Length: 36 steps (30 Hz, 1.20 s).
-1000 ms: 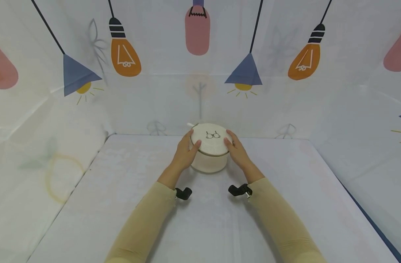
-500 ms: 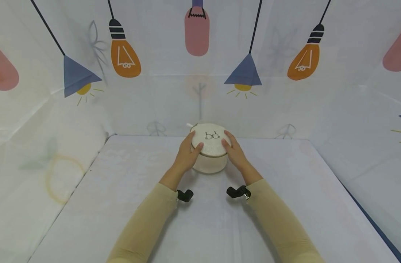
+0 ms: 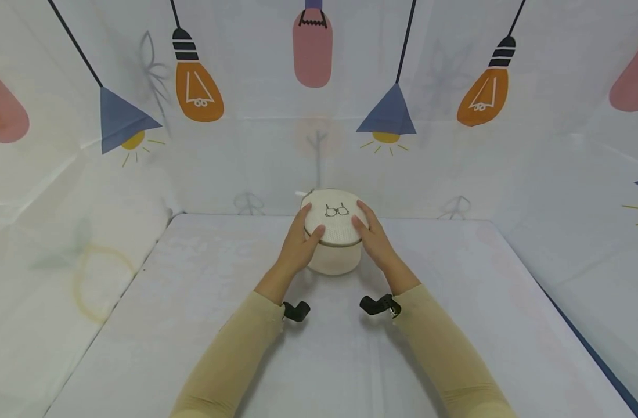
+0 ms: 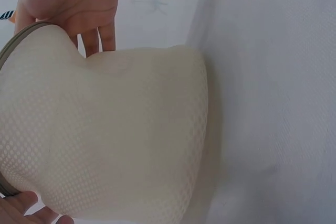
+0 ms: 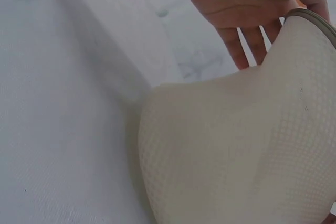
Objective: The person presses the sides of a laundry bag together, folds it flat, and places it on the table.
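A round cream mesh laundry bag (image 3: 333, 258) stands at the back middle of the table, its lid edged by a dark zipper and printed with a small black bra-like drawing. My left hand (image 3: 298, 244) grips the left side of its upper rim, thumb over the lid. On the opposite side my right hand (image 3: 375, 242) holds the rim the same way. Seen from the left wrist, the soft mesh wall (image 4: 136, 129) dents inward below the fingers. The right wrist view shows the bag's base close against the table, with the zipper (image 5: 315, 22) beside the hand.
The white-covered table (image 3: 329, 360) stretches toward me. Right behind the bag hangs a white cloth backdrop (image 3: 235, 157) printed with lamps and bulbs, which also closes in the left and right sides. A black wrist camera (image 3: 296, 312) sits under each sleeve.
Over the last half second both hands have raised the bag's lid and rim slightly, so it stands a bit taller. Before that, the hands shifted the lid a little toward me.
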Tool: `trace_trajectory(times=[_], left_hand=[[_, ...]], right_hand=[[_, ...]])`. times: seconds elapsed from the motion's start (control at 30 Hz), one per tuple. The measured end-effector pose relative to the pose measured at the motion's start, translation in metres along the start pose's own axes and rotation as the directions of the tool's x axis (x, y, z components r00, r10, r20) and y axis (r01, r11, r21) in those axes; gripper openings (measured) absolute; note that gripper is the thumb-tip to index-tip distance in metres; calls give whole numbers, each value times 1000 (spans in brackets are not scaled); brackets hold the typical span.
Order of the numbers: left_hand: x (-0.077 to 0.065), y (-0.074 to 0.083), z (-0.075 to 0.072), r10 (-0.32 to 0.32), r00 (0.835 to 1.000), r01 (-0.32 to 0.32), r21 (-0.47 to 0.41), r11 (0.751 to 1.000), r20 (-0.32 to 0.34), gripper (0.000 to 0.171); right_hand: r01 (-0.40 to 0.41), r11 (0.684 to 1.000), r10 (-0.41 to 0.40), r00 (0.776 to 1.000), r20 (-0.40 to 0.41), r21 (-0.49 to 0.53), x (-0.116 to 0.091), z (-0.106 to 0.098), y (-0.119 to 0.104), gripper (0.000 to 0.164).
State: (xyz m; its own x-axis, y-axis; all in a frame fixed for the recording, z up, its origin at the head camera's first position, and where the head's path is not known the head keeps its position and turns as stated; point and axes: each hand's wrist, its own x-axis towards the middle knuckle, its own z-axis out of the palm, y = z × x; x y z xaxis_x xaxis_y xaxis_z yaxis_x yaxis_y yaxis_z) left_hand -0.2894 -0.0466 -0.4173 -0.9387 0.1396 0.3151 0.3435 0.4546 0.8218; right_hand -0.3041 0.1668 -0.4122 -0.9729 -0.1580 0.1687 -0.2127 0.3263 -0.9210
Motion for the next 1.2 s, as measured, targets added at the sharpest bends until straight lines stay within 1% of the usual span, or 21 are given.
trace_trajectory(times=[0.1,0.23,0.43,0.5,0.6,0.7,0.8,0.97,1.1,1.2], left_hand=[[-1,1,-1,11,1000,-11,-24,1000,-3,69],[-2,2,-2,44,999,-45,-41,998,-18,68],[-2,1,-2,61,997,-63,-64,996,-45,67],[-3,0,-1,64,997,-69,-85,994,-52,67],[-4,-1,0,60,997,-66,-117,991,-52,67],[-6,-1,0,47,998,-52,-142,989,-38,68],[-7,0,0,37,999,-41,-159,986,-30,68],[-7,-2,0,28,999,-35,-172,985,-42,66],[-8,-3,0,25,999,-32,-186,982,-43,66],[-8,-1,0,16,999,-23,-201,979,-36,66]], right_hand=[[5,1000,-5,1000,5,26,-1,0,-4,64],[8,997,-10,999,34,72,-2,1,-11,64],[-34,995,28,997,70,89,-18,0,-46,63],[-38,995,31,997,72,97,-21,0,-51,63],[-53,992,44,996,79,114,-22,2,-52,63],[-63,990,52,995,85,127,-23,4,-53,63],[-56,988,45,996,81,141,-24,5,-52,63],[-41,983,28,997,70,178,-23,6,-49,62],[-12,971,-3,998,64,238,-22,8,-41,62],[7,958,-21,999,47,288,-15,11,-26,62]])
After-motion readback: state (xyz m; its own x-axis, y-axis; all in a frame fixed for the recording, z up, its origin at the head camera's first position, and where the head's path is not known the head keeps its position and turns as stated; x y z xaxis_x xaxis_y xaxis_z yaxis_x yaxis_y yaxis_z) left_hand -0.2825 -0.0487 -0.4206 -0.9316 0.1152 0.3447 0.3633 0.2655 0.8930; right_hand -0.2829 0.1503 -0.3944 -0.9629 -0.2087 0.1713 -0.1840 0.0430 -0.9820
